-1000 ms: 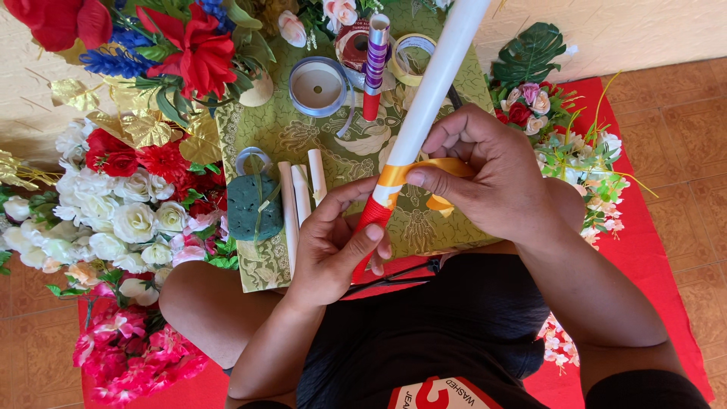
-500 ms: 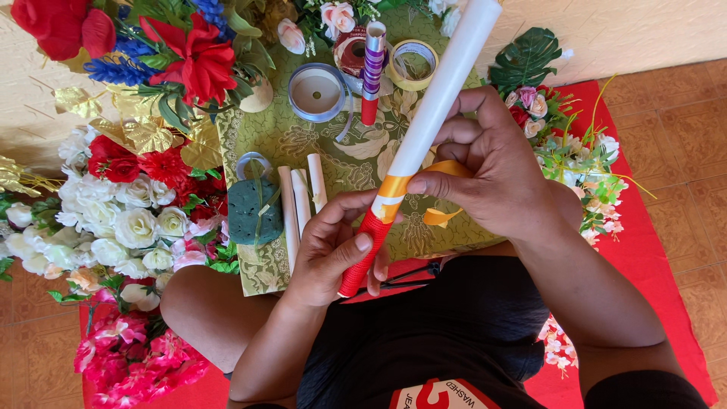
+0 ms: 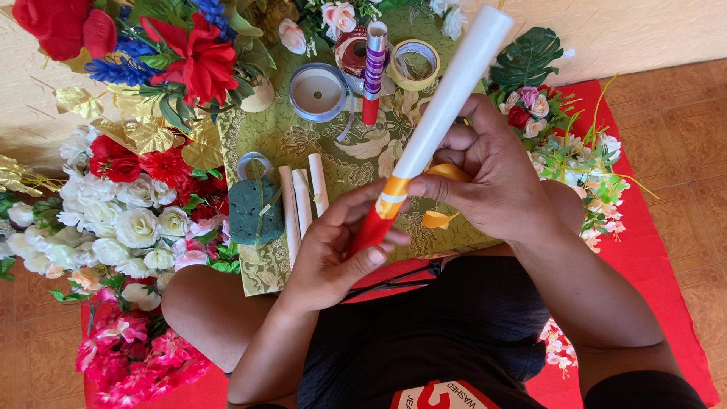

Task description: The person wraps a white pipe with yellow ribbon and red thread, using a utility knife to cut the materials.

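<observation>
Tiled floor, red mat [image 3: 651,250], green-gold cloth [image 3: 333,163] spread over our lap and the floor ahead. We hold a long white tube [image 3: 447,102] in both hands. Left hand [image 3: 333,254] closes round the tube's near end, where it is already red; thumb and fingers pinch it. Right hand [image 3: 492,178] grips just above, at the orange ribbon [image 3: 395,189] banding the tube, fingers curled, a loose ribbon tail [image 3: 439,220] hanging under the palm. The tube's long axis runs diagonally: low end near our left hand, close to our body, far end up and to the right, over the cloth. The bare white length lies beyond our right hand, so that hand is nearer to it.

Further out on the cloth: three short white rolls [image 3: 301,201] and a green foam block [image 3: 254,212] left of our left hand, a grey tape roll [image 3: 318,92], a yellow tape roll [image 3: 414,64], a purple-striped tube [image 3: 373,68]. Fake flowers [image 3: 129,212] bank the left side; more flowers [image 3: 575,151] on the right.
</observation>
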